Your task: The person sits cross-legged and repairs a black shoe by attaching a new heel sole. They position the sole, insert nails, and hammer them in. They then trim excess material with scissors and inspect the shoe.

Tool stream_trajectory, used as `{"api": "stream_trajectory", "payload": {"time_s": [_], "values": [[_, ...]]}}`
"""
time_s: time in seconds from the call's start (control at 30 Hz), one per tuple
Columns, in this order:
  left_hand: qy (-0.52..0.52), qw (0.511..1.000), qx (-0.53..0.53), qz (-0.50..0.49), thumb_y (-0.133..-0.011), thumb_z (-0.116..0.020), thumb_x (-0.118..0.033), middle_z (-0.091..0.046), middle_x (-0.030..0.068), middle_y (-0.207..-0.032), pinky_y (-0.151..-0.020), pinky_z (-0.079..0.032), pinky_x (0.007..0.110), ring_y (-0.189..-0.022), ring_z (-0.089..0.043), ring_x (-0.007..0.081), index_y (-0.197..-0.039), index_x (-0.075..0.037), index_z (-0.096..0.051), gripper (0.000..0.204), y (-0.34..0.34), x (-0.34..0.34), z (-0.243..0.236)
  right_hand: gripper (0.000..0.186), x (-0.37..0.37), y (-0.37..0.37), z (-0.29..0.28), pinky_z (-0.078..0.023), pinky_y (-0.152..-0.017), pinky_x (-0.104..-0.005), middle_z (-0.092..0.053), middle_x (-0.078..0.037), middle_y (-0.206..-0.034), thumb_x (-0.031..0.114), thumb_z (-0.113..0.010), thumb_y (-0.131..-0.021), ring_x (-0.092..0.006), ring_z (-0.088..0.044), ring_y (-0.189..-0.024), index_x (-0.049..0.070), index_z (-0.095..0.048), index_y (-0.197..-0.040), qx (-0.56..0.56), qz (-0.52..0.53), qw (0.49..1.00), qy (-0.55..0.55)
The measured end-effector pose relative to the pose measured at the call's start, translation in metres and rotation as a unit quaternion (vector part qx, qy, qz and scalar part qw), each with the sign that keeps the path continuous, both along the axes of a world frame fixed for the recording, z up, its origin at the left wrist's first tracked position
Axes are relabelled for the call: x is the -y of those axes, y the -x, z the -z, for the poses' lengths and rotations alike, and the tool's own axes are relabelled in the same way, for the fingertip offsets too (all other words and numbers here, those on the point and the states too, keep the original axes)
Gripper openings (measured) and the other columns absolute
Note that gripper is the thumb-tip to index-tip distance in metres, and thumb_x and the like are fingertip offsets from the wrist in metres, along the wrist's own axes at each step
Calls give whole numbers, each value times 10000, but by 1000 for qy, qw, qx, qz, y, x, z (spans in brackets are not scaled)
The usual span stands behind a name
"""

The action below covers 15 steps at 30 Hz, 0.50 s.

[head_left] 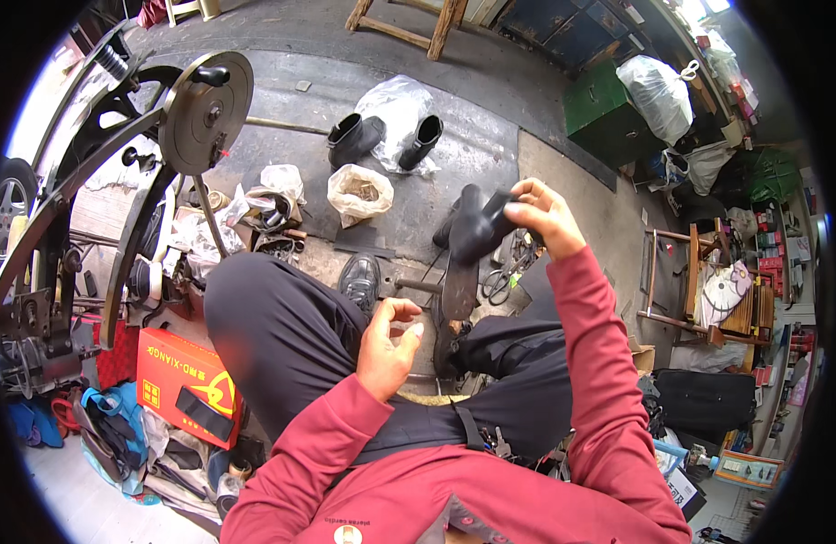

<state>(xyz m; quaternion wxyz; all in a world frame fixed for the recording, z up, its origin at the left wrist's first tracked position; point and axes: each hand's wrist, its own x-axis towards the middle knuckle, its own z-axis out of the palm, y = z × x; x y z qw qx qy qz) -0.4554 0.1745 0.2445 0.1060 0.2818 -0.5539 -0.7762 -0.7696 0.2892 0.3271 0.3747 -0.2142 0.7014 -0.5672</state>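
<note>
My right hand (pixel 546 216) grips a black boot (pixel 479 232) by its upper end, thumb and fingers closed on the dark material. The boot is tilted just above a dark, sole-shaped metal stand (pixel 459 290) between my knees. My left hand (pixel 388 352) hovers over my lap, fingers half curled and apart from the thumb, with nothing visible in it. Scissors (pixel 497 286) with dark handles lie right of the stand. Two more black boots, a left one (pixel 352 140) and a right one (pixel 421 143), stand ahead by a clear plastic sheet (pixel 395 100).
A hand-cranked machine with a large wheel (pixel 207 113) stands at the left. Below it sits a red box (pixel 187 385) bearing a phone (pixel 205 412). An open bag (pixel 360 193) lies ahead. A green cabinet (pixel 604 113) and wooden chair (pixel 694 281) are at the right.
</note>
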Motion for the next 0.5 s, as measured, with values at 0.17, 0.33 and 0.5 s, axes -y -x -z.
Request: {"api": "stream_trajectory", "payload": {"time_s": [0.17,0.33,0.5], "values": [[29,999,-26,-30,-935,-670,-59,-658,59,-1129,-951,-497,341,-1089,-643,191,-1172,-40,-630,242,4,8,-9,297,-14,50,13,-579,-772,-269,-691,-48,-1086,121,-735,-952,-138,-696,-907,81,-605,-1215,-34,160,981,105],[180,978,-84,-60,-876,-691,14,-627,123,-1315,-1005,-465,349,-1193,-610,234,-1198,-45,-621,335,14,34,-41,398,-47,31,-33,-583,-942,-369,-686,-131,-1151,122,-688,-946,-245,-719,-1031,35,-541,-1306,55,111,959,256],[361,911,-201,-5,-815,-817,-69,-561,228,-1430,-1151,-399,460,-1350,-539,395,-1263,-30,-603,498,37,69,-96,564,-53,-16,-66,-569,-916,-383,-678,-230,-1157,263,-753,-851,-305,-706,-1039,15,-481,-1279,113,-3,962,249]]}}
